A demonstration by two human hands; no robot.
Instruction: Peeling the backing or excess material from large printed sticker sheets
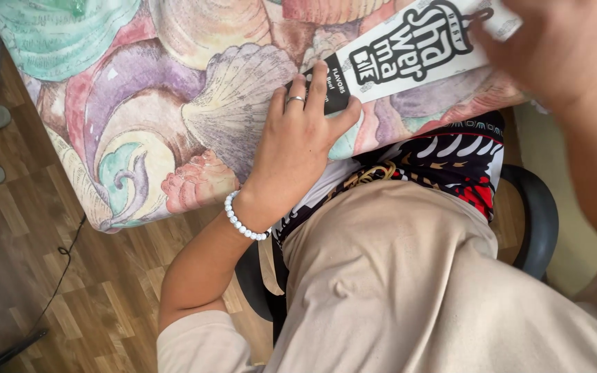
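Fig.: Paper sleeve (pixel 409 52), upper right of frame, on shell-print cloth (pixel 160 103). Left hand (pixel 298 145) fingers spread flat, pinning its dark end; right hand (pixel 561 48) blurred, grip can't tell. Likely light, thin, creasable; hold by edges.

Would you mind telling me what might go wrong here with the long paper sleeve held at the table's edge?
1. The left hand pins only the dark end of the paper sleeve, close to the edge of the shell-patterned tablecloth; that end might slip off toward the lap.
2. The right hand is blurred at the other end; a quick pull against the pinned end may crease or tear the paper.
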